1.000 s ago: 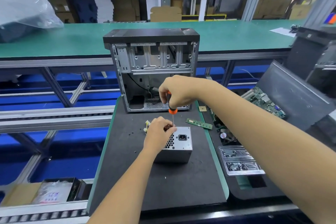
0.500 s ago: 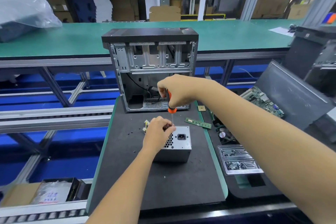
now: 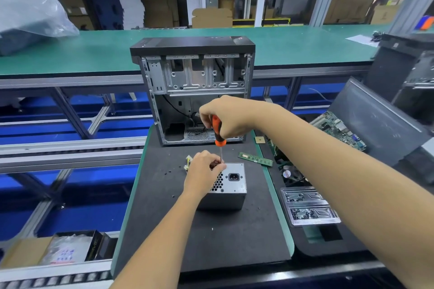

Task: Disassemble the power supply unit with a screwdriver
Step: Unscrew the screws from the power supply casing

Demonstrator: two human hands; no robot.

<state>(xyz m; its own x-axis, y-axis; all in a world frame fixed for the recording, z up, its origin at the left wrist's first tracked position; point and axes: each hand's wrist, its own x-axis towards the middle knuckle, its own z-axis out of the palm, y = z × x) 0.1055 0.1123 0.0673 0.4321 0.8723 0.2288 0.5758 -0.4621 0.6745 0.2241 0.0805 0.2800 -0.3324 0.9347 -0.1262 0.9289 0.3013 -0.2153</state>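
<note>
The power supply unit (image 3: 225, 185) sits on the dark worktop (image 3: 211, 241) in front of the open case (image 3: 192, 91). The left hand (image 3: 203, 171) closes over its top corner to steady it — the right hand (image 3: 225, 116) grips the screwdriver (image 3: 219, 136) upright, tip down at that corner, probably on a screw.

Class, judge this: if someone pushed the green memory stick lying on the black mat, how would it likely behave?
The memory stick looks thin and flat, so probably light and likely to slide, not roll. The black mat looks matte and foam-like, so it may drag. As a circuit board, it is probably stiff but fragile.
</note>
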